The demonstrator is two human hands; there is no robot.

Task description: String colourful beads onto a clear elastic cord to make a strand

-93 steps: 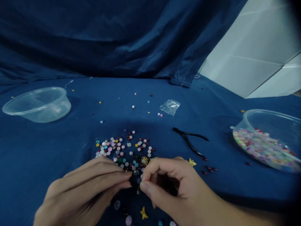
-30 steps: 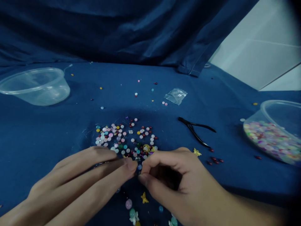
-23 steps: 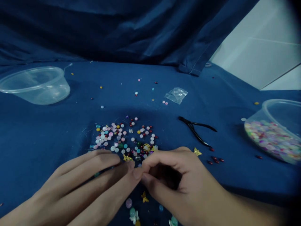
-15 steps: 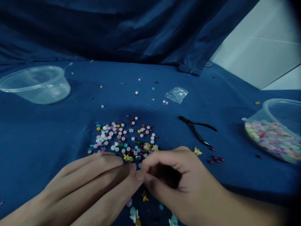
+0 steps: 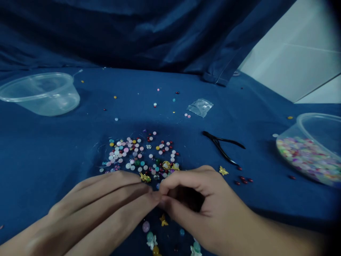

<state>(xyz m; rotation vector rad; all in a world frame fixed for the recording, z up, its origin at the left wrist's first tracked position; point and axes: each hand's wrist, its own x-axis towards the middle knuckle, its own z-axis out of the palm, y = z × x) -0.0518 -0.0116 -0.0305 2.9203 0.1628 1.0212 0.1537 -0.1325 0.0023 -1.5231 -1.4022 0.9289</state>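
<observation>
The main change is at the fingertips: some seconds ago a small gap was between the left hand (image 5: pixel 106 209) and the right hand (image 5: pixel 210 209), and now their tips meet, just in front of the loose beads (image 5: pixel 126 150) on the cloth-covered counter (image 5: pixel 53 149). The right thumb and index finger are bent into a pinch, and the left fingers lie nearly straight against them; whether something is held there I cannot tell, because the fingers cover it. A golden charm (image 5: pixel 145 177), mostly hidden a second ago, now shows beside the left fingers. Nearer to the person, below the joined tips, are a purple bead (image 5: pixel 145 226), a green bead (image 5: pixel 150 236) and a gold butterfly (image 5: pixel 163 220), which neither hand grasps. In my judgement, this meeting means that both hands work together on one very small place, and the nippers (image 5: pixel 210 136) are not needed at this moment.
</observation>
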